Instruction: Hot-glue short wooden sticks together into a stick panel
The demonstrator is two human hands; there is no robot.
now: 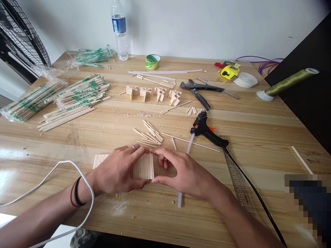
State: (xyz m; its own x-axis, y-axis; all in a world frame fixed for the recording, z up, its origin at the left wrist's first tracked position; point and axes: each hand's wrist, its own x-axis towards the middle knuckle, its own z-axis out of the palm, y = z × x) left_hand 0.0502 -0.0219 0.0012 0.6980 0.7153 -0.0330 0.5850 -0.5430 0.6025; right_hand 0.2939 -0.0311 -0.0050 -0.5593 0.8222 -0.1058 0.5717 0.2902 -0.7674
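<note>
A flat panel of wooden sticks, laid side by side, rests on the wooden table between my hands. My left hand lies across the panel, its fingers at the far edge and thumb at the near edge. At the panel's right end, my right hand grips the far and near corners between finger and thumb. Loose cut sticks lie just beyond my hands. To the right is a black glue gun with a clear glue stick in it. Part of the panel is hidden under my left hand.
Small stick assemblies, cutting pliers, green tape and a bottle stand farther back. Bundled sticks lie left. A white cable crosses my left wrist; a ruler and black cord lie right.
</note>
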